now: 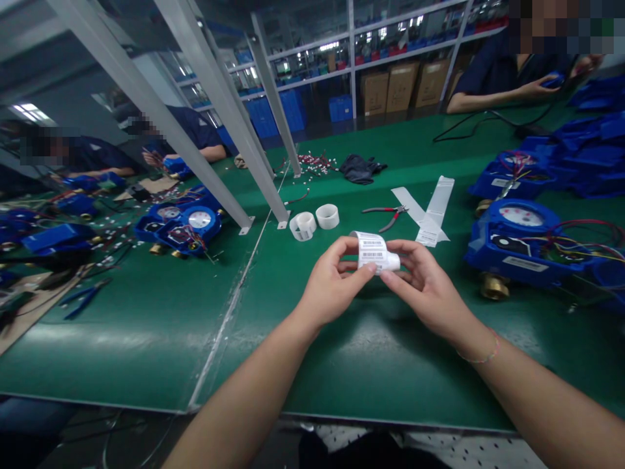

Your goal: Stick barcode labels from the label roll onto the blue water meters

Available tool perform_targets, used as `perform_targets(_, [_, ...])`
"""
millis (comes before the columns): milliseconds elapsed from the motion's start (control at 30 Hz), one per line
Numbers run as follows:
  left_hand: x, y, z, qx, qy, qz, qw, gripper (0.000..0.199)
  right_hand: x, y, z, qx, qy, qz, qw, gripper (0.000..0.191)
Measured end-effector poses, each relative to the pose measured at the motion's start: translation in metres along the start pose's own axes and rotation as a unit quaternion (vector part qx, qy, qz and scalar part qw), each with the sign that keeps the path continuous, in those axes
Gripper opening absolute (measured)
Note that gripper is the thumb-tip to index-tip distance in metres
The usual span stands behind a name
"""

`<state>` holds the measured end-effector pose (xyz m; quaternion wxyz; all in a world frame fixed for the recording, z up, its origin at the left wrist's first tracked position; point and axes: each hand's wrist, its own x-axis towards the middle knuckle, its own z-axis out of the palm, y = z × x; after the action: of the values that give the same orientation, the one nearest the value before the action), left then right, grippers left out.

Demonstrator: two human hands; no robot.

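Note:
Between my two hands, above the green table, is a small white roll of barcode labels. My left hand pinches its left side, thumb on the front. On the right end, the fingers and thumb of my right hand are closed round the roll. Two more white label rolls stand on the table beyond my left hand. Pliers with red and black handles lie past the held roll. Crossed white label strips lie flat to their right.
Blue meters with brass fittings stand at the right, another blue meter at the left. Grey posts rise from the green table. A dark cloth lies farther back. Several people sit around the table.

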<state>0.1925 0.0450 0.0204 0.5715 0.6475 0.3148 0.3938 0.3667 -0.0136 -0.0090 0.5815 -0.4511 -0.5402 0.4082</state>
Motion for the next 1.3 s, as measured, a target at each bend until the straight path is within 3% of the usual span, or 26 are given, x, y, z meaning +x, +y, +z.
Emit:
perform_targets(167, [-0.004,0.002,-0.001,0.052,-0.021,0.017,0.998,0.036,0.001,0.002,-0.001,-0.006,-0.019,0.073,0.997,0.040])
perform_targets(367, [0.000,0.001,-0.001,0.006,-0.010,-0.014,1.000,0.033,0.001,0.005,0.003,0.012,-0.007,-0.004,1.000,0.034])
perform_targets(500, [0.003,-0.002,-0.001,-0.006,0.002,-0.013,1.000,0.029,0.001,0.005,0.003,0.020,-0.008,-0.018,1.000,0.043])
perform_targets(733, [-0.003,-0.001,0.000,0.026,-0.021,0.022,0.999,0.036,0.002,0.002,0.000,0.008,-0.009,0.067,0.998,0.038])
perform_targets(933, [-0.001,-0.007,0.001,0.012,0.058,0.031,0.998,0.047,0.002,0.007,0.002,0.048,0.001,0.019,0.999,0.035])
perform_targets(1067, [-0.001,-0.012,0.003,0.046,0.051,0.036,0.997,0.033,0.003,0.009,0.002,0.066,0.002,0.014,0.998,0.036])
perform_targets(1167, [-0.004,-0.011,0.007,0.131,0.044,0.080,0.987,0.016,0.004,0.007,0.004,0.087,-0.005,0.023,0.996,0.034])
perform_targets(1300, [-0.006,-0.008,0.008,0.206,0.048,0.127,0.969,0.013,0.003,0.007,0.006,0.090,-0.024,0.031,0.995,0.040])
